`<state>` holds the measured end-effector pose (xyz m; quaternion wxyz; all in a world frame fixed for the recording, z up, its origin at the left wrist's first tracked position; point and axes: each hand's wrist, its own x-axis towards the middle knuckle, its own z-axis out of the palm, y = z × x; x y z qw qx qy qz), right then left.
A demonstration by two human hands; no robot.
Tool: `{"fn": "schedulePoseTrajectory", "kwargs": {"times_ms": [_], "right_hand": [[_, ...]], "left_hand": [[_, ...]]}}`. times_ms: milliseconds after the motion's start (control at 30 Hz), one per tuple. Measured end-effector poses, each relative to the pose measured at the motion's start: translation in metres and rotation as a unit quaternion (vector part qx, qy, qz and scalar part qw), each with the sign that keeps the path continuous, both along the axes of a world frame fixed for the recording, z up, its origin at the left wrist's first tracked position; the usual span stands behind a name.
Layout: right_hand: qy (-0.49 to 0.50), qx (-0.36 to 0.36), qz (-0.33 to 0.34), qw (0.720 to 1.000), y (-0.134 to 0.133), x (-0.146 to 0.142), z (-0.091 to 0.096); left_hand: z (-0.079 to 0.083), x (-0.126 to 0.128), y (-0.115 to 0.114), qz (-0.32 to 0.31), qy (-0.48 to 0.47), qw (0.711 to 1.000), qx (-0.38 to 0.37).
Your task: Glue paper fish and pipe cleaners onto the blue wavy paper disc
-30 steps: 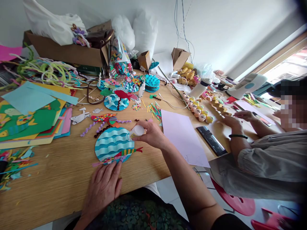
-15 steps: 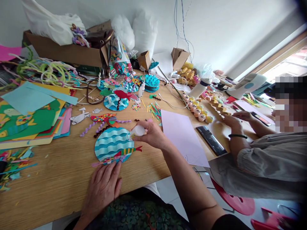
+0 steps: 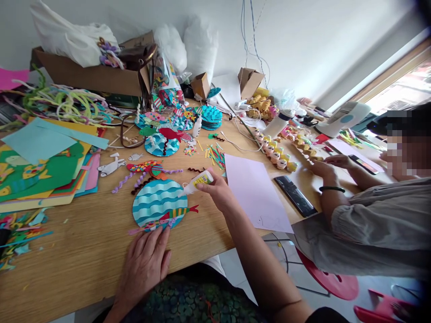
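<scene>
Grips a glue bottle (image 3: pixel 198 182) in the right hand (image 3: pixel 217 188) at the wavy disc (image 3: pixel 155 199), with the left hand (image 3: pixel 148 253) flat at its near rim, risking blobs from oversqueezing.

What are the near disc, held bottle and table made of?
Near disc: probably matte card or paper; its surface ripples in layered waves.
Held bottle: likely smooth plastic, whitish, tapering to a narrow tip.
Table: wood or wood-look laminate, satin; grain shows either way.
</scene>
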<state>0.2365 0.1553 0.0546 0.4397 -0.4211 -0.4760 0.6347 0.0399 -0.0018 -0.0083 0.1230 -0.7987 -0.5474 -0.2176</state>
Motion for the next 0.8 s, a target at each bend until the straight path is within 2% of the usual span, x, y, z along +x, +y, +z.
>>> {"fn": "schedulePoseTrajectory", "kwargs": {"times_ms": [133,300,533,800], "right_hand": [[0.094,-0.087,-0.058,0.99,-0.002,0.0,-0.004],[0.18,-0.149,-0.102,0.967,-0.002,0.001,-0.008],[0.262,-0.164,-0.084,0.947,-0.006,0.004,-0.014],[0.276,-0.203,-0.079,0.936,-0.01,0.002,-0.009]], "left_hand": [[-0.001,-0.001,0.0,-0.007,0.007,1.0,0.004],[-0.002,-0.001,0.0,-0.011,0.007,1.0,0.005],[-0.002,-0.002,0.0,-0.011,0.003,1.0,0.006],[-0.001,-0.002,0.003,-0.023,0.012,0.999,0.034]]}}
